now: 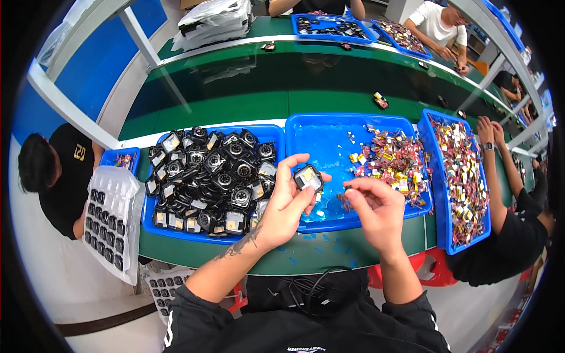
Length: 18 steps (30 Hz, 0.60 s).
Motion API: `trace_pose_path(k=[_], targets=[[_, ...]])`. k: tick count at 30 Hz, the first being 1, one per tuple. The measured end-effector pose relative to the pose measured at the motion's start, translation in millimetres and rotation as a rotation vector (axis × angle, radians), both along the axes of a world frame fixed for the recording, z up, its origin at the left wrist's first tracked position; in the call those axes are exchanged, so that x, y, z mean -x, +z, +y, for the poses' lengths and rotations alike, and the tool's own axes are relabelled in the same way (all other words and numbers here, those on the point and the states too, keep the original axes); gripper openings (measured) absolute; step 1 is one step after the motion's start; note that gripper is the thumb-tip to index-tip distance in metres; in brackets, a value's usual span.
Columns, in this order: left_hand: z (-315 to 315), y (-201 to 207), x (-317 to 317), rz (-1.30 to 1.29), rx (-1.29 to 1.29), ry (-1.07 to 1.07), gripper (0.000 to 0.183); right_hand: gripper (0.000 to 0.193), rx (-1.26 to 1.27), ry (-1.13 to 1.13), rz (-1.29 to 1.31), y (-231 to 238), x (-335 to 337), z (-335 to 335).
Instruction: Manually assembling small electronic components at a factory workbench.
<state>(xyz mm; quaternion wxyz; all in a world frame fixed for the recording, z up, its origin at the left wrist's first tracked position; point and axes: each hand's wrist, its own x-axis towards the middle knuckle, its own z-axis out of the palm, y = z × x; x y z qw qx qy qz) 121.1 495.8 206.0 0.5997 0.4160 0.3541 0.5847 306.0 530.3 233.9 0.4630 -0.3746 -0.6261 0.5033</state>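
Note:
My left hand (285, 206) is closed round a black smartwatch case (309, 178), with its open side up and a pale, yellowish part showing inside. To its right, my right hand (381, 210) pinches a small part with reddish strands (343, 203); its exact kind is too small to tell. Both hands hover over the near edge of a blue tray (297, 122). Loose small parts (394, 162) in yellow, red and white are heaped in that tray's right half. On the left, many black watch cases (223, 170) fill another blue tray (147, 215).
At right, a blue tray (453, 244) of small parts stands beside a co-worker's arms (500, 176). A clear blister tray (112, 223) of watch cases leans at far left, near another person. Beyond the trays runs a green conveyor belt (235, 97) with scattered pieces, under metal frame posts.

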Motion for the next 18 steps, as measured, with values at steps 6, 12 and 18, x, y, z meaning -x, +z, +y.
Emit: trace_pose_path(k=[6, 12, 18], targets=[[-4.1, 11.3, -6.6, -0.003, -0.047, -0.064, 0.054, 0.017, -0.282, 0.038, -0.244, 15.0, 15.4, -1.7], [-7.1, 11.3, -4.2, 0.05, -0.05, -0.085, 0.054, 0.013, -0.252, -0.049, -0.306, 22.5, 19.5, -5.5], [-8.4, 9.4, -3.7, 0.097, -0.095, -0.099, 0.052, 0.008, -0.263, -0.053, -0.376, 27.3, 21.2, -5.2]])
